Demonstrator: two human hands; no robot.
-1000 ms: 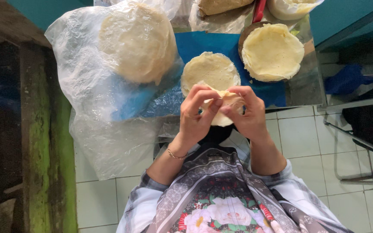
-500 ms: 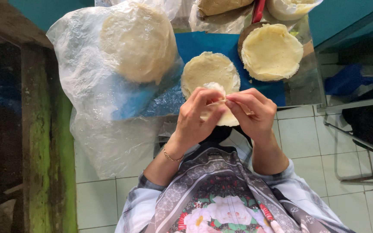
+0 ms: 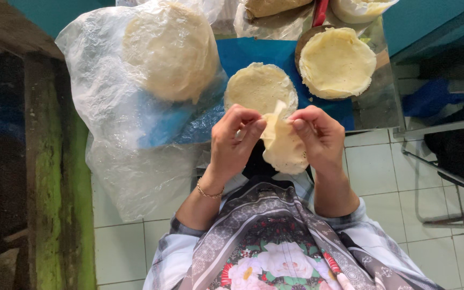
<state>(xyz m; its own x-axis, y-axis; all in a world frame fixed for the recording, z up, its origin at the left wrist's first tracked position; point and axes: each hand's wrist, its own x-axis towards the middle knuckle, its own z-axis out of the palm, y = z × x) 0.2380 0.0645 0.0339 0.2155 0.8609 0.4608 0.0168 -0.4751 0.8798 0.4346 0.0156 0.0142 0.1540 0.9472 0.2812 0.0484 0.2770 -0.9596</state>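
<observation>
Both hands were raised over the table edge, peeling a thin round wrapper [image 3: 284, 146] apart. Left hand [image 3: 236, 140] pinched the sheet's upper edge between fingertips; right hand [image 3: 318, 137] gripped the opposite side, the wrapper hanging limp between them, just below a flat wrapper [image 3: 257, 86] lying on the blue table [image 3: 259, 51].

Step judged: separating one sheet, possibly from a second stuck to it; the view was too soft to tell. The next move called for a slow, even pull, since the sheet looked thin enough to tear.

Packaging: a crumpled clear plastic bag [image 3: 130, 134] at left held a tall stack of wrappers [image 3: 170, 51]. A brown round pan [image 3: 310, 40] at upper right carried another sheet [image 3: 338, 62]. No labels were legible.
</observation>
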